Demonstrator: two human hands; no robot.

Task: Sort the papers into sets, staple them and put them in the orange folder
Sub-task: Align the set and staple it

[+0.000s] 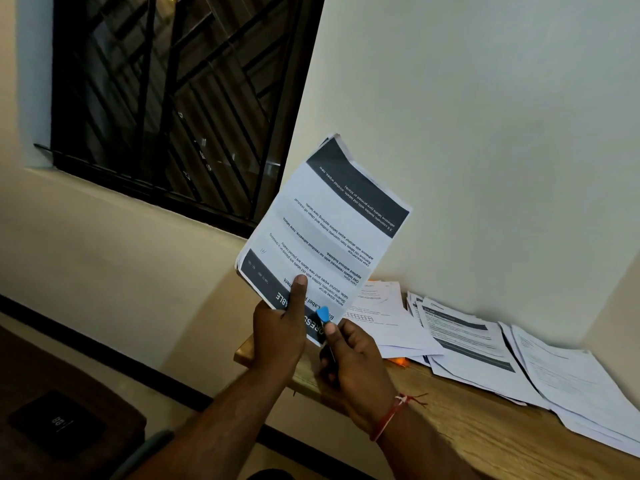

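A person's left hand (277,330) holds a thin sheaf (322,230) of printed white sheets upright above the end of a wooden desk (450,427), thumb pressed flat on the front page and fingers curled behind its lower corner. The top sheet is matte and slightly bowed, with dark grey bands at both ends and upside-down text between them. The right hand (353,358), a red thread (391,414) tied at its wrist, grips a slim dark tool (323,313) with a rounded blue plastic tip that touches the sheaf's bottom edge. What kind of tool it is cannot be told. On the pale, grained desktop against a smooth cream wall (485,98), loose papers (467,341) lie fanned in overlapping piles, some showing the same grey bands. The orange folder (398,361) lies beneath the nearest pile, with only slivers of its edge showing, so its contents cannot be seen. At left, a dark window (173,98) carries a black metal grille of straight and slanted bars.
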